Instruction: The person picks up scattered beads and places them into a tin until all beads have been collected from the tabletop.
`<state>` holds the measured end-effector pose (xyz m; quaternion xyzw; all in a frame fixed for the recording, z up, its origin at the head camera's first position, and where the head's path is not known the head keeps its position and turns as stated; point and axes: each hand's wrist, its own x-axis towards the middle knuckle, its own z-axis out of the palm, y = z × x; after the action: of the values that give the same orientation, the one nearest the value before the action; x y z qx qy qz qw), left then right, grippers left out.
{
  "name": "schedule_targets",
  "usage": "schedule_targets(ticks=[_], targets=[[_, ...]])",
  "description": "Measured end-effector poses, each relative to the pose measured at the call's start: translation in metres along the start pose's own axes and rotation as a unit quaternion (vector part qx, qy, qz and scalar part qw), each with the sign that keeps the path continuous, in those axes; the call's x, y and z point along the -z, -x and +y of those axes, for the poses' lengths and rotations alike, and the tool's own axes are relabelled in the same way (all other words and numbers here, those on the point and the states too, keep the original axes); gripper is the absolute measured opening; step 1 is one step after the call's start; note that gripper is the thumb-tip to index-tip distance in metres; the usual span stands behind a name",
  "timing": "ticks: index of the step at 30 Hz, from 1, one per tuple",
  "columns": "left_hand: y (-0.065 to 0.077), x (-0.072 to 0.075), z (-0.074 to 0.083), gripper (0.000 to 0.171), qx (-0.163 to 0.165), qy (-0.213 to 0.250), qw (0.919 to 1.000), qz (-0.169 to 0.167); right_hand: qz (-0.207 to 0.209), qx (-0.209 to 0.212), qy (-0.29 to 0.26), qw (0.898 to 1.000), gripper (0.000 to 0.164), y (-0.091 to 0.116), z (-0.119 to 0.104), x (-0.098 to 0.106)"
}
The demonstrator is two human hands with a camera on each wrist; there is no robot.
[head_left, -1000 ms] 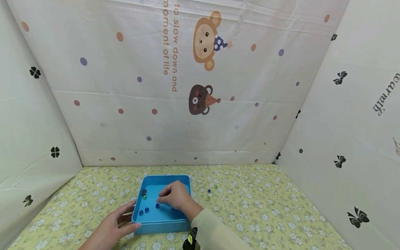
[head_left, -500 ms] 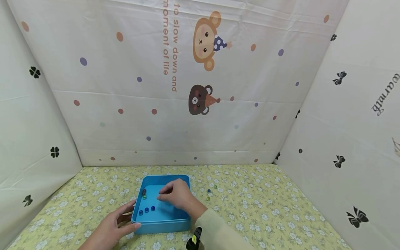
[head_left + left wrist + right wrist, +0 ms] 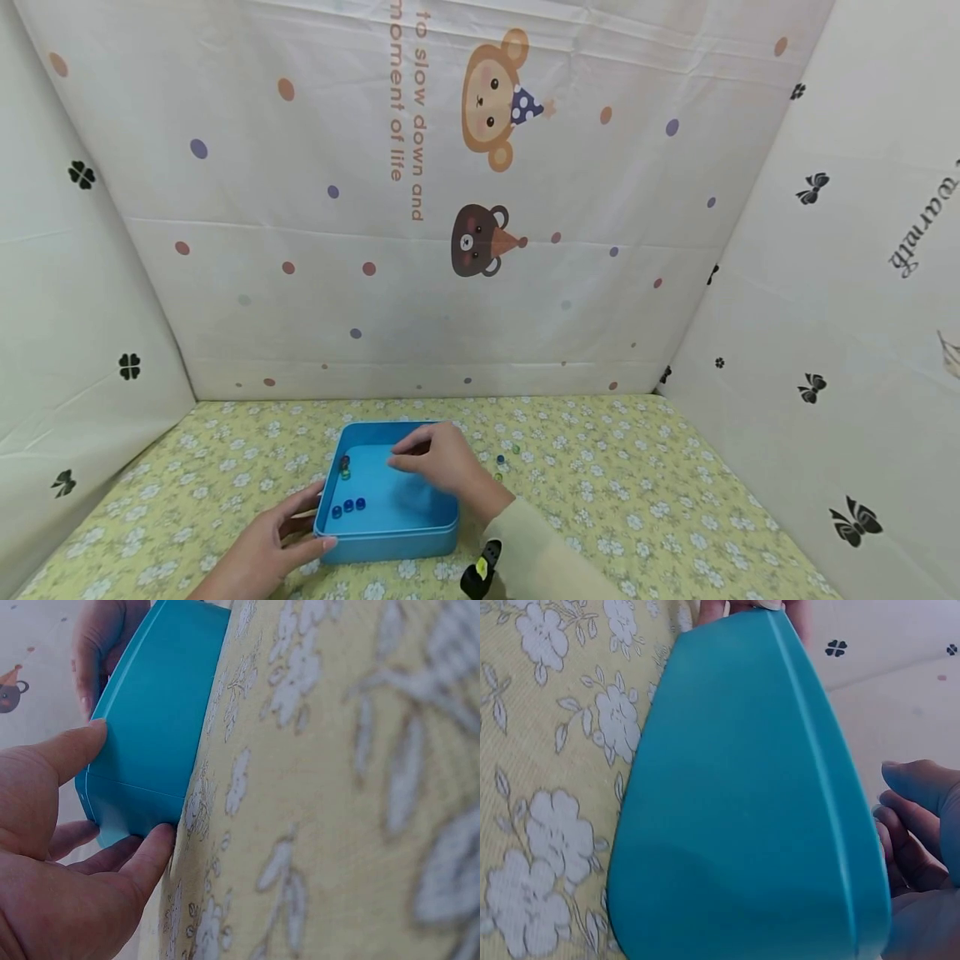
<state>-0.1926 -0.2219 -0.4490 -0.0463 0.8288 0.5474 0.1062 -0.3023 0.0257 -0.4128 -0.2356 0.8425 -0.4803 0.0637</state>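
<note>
A light blue square box [image 3: 390,546] without a lid sits on the cloth. My left hand [image 3: 273,537] grips its near left corner, thumb on the front wall and fingers along the left side. Three dark blue marbles [image 3: 348,506] lie in a slanting row at the near left of its floor. By the left wall are a dark reddish marble [image 3: 345,461] and a green marble [image 3: 346,475]. My right hand [image 3: 442,458] hangs over the right part of the box, fingers loosely bent, and in the right wrist view [image 3: 922,825] nothing shows between thumb and fingertips.
Right of the box, on the yellow flowered cloth [image 3: 637,508], lie a blue marble [image 3: 500,459] and two green marbles, one farther back [image 3: 516,448]. White printed sheets [image 3: 420,333] stand behind and at both sides.
The third blue marble has moved left, up to the other two, and they now form a row. My right hand has lifted away from it, back and to the right. The left hand stays put.
</note>
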Motion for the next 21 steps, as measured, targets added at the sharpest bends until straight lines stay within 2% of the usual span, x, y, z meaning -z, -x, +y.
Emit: schedule_targets(ticks=[11,21], targets=[[-0.002,0.000,-0.002,0.090,-0.004,-0.008,0.9999,0.005,-0.001,-0.006,-0.031,0.999,0.014,0.005,0.009,0.020],[-0.003,0.001,-0.003,0.090,-0.001,-0.010,0.9999,0.004,0.043,0.019,-0.077,0.996,0.021,0.017,0.020,0.037]])
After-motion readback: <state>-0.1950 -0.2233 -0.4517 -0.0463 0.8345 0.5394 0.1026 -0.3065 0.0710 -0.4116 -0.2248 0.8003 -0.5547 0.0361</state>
